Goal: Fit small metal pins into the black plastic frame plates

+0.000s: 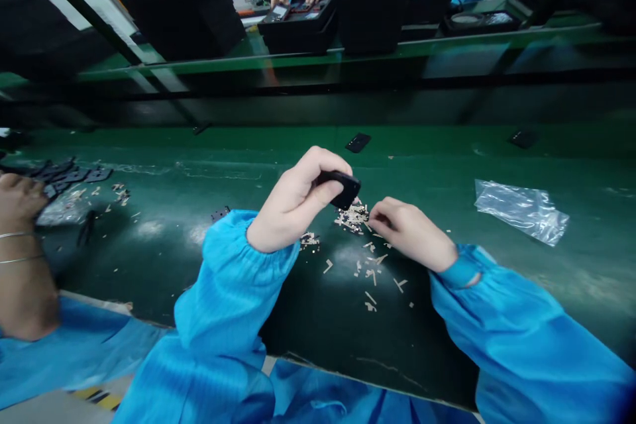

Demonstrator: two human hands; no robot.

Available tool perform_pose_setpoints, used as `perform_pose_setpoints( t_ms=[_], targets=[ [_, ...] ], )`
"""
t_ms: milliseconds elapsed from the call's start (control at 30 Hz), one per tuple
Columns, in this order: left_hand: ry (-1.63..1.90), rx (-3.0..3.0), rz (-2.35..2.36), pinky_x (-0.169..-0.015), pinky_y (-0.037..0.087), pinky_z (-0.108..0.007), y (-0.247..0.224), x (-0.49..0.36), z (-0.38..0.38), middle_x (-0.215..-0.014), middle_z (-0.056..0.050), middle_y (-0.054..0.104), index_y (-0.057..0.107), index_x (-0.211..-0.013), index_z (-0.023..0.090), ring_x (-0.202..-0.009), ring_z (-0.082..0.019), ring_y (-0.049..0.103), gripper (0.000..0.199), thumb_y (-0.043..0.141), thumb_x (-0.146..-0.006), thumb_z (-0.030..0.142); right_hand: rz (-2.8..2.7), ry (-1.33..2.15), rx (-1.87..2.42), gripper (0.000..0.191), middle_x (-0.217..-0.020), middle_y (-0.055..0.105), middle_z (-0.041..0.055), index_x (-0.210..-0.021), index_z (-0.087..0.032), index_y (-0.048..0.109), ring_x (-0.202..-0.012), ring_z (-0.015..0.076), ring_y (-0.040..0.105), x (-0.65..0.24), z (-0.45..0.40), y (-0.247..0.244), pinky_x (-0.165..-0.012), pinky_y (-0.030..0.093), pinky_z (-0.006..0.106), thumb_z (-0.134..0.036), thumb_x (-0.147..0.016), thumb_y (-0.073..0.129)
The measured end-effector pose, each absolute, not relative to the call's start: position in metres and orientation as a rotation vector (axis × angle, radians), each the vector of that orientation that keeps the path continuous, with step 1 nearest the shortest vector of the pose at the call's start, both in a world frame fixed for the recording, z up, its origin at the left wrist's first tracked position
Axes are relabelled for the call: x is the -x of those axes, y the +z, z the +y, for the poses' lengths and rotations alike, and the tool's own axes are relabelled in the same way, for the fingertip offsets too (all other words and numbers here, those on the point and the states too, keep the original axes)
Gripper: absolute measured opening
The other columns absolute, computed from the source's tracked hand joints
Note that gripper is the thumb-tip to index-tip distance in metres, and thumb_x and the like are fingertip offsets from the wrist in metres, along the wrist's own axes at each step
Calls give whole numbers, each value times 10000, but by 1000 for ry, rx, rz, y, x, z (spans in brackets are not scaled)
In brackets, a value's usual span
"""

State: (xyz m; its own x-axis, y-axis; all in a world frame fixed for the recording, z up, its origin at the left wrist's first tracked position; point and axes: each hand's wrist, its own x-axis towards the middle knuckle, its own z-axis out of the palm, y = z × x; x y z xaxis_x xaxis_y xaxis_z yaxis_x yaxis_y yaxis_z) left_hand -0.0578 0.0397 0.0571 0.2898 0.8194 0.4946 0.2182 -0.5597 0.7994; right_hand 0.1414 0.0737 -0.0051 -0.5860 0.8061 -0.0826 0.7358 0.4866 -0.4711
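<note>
Raised over the green table, my left hand (303, 199) grips a small black plastic part (342, 189) between thumb and fingers. Just right of it, my right hand (410, 230) is low over the table with its fingertips pinched together; whatever is between them is too small to make out. A pile of small pale and dark pieces (352, 217) lies below the black part, beside my right fingertips. More pale scraps (371, 271) are scattered toward the front edge, and a smaller cluster (310, 240) lies by my left wrist.
A clear plastic bag (521, 211) lies at the right. One flat black part (358, 142) sits farther back. At the left, another person's hand (20, 202) is near several black parts (74, 175). Beyond the ledge (348, 52), people work near black trays (298, 30).
</note>
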Motion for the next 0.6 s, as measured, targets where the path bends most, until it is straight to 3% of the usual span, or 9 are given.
perform_pose_setpoints(
  t_ms=[133, 267, 367, 500, 600],
  targets=[
    [1266, -1890, 1159, -607, 527, -236, 44, 55, 49, -949, -22, 494, 378, -1128, 208, -643, -78, 598, 265, 430, -869, 195, -2695, 522, 1456, 68, -859, 544, 82, -822, -150, 573, -779, 198, 543, -131, 71, -26, -641, 416, 288, -195, -805, 525],
    [1105, -2043, 1265, -630, 520, -210, 32, 54, 62, -898, -16, 450, 429, -951, 167, -663, -60, 587, 146, 333, -862, 104, -2739, 430, 1400, 114, -927, 542, 101, -887, -155, 564, -868, 233, 528, -121, 64, -29, -672, 429, 308, -212, -789, 553],
    [925, -2163, 1321, -595, 502, -188, 25, 53, 68, -878, -24, 414, 452, -799, 151, -673, -60, 555, 199, 287, -824, 41, -2753, 418, 1346, 119, -929, 551, 104, -876, -157, 573, -872, 238, 526, -115, 60, -29, -671, 431, 309, -181, -761, 581],
    [670, -2379, 1443, -714, 493, -277, 22, 51, 68, -901, -41, 417, 502, -740, 155, -739, -112, 515, 210, 346, -769, 18, -2687, 474, 1309, 60, -873, 558, 101, -803, -149, 586, -804, 217, 538, -115, 62, -31, -621, 418, 292, -144, -783, 529],
    [505, -2397, 1489, -791, 476, -329, 21, 49, 66, -946, -59, 413, 560, -793, 158, -803, -148, 516, 216, 378, -773, 44, -2557, 563, 1293, 134, -806, 550, 65, -745, -158, 584, -701, 164, 534, -121, 69, -30, -614, 413, 273, -143, -817, 472]
  ],
)
